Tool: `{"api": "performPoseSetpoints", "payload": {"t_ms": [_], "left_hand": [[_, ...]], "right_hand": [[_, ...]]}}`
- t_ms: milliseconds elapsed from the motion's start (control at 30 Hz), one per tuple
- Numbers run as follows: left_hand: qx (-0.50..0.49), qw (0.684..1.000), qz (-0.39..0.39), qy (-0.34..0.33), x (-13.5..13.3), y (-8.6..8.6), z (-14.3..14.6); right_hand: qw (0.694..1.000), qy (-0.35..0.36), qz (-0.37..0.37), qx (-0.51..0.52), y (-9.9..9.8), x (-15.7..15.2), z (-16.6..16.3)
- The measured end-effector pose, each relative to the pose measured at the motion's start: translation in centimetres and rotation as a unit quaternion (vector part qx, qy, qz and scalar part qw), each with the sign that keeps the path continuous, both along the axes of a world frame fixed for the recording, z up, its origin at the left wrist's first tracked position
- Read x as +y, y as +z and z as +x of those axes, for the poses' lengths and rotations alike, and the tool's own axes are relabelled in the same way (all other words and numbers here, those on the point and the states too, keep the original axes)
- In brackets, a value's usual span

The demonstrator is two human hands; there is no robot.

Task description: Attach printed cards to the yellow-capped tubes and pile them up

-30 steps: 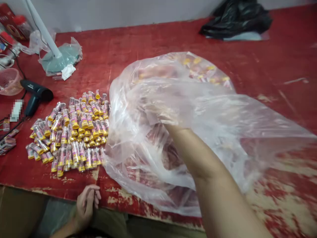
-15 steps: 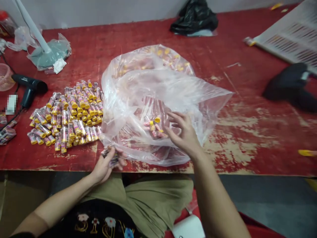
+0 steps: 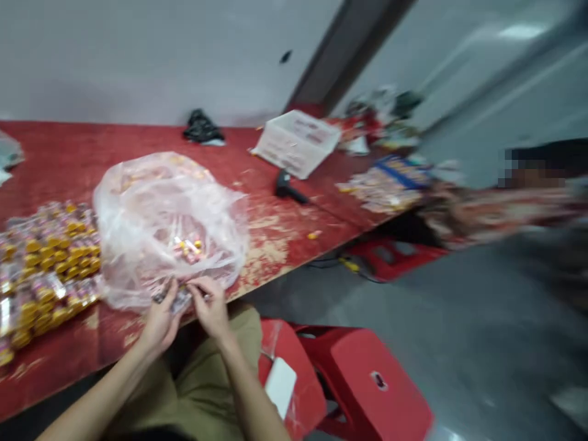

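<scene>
Above the table's front edge, my left hand (image 3: 160,321) is closed around a few clear printed plastic wrappers (image 3: 180,299). Against them is my right hand (image 3: 211,309), thumb and fingers pinched together; a speck of yellow shows there, but blur hides what it holds. Right behind both hands sits a large clear plastic bag (image 3: 138,214), open on top. Small pink pieces with yellow caps (image 3: 189,248) lie inside it. To the left, a stacked pile of wrapped tubes with yellow ends (image 3: 59,257) reaches the bag's side.
On the red table (image 3: 261,214) stand a white slatted basket (image 3: 298,144), a black handheld device (image 3: 289,188) and a black bag (image 3: 202,127). A single yellow-ended piece (image 3: 314,235) lies near the edge. Red stools (image 3: 372,380) are at my right. Another person's blurred arm (image 3: 500,211) reaches in.
My view has swung to the right. My right hand has left the bag's opening and come to my left hand, now pinched; my left hand still holds the wrappers.
</scene>
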State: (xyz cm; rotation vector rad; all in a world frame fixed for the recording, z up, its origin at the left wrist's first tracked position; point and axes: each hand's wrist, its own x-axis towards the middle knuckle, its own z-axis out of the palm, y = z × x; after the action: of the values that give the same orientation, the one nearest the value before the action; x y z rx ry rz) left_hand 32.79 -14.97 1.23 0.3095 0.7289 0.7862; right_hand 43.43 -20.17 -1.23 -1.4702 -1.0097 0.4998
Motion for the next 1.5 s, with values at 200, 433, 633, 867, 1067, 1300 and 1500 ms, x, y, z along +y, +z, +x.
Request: {"api": "performPoseSetpoints", "payload": {"t_ms": [200, 433, 633, 867, 1067, 1300, 1500], "left_hand": [[0.088, 0.994, 0.011, 0.063, 0.7, -1.4, -0.4], [0.074, 0.996, 0.029, 0.045, 0.7, -1.0, -0.8], [0.099, 0.989, 0.063, 0.090, 0.2, -0.7, -0.4], [0.148, 0.985, 0.015, 0.085, 0.7, -2.7, -1.4], [0.149, 0.982, -0.033, 0.108, 2.0, -2.0, -1.0], [0.090, 0.987, -0.093, 0.091, 2.3, -0.5, -0.7], [0.071, 0.990, -0.098, 0.079, 1.4, -0.3, -1.3]], "right_hand": [[0.999, -0.033, -0.013, 0.001, -0.3, 0.1, -0.9], [0.999, -0.004, -0.019, 0.040, -0.6, 0.5, -1.2], [0.996, 0.006, -0.039, 0.082, -1.8, 0.1, -2.1], [0.994, 0.023, -0.090, 0.064, -4.6, 0.0, 0.5], [0.990, -0.024, -0.101, -0.090, -4.2, 5.3, 9.7], [0.988, 0.076, -0.086, -0.099, -3.0, 2.8, 8.4], [0.985, 0.039, -0.027, -0.165, -0.3, -5.0, 2.7]]}}
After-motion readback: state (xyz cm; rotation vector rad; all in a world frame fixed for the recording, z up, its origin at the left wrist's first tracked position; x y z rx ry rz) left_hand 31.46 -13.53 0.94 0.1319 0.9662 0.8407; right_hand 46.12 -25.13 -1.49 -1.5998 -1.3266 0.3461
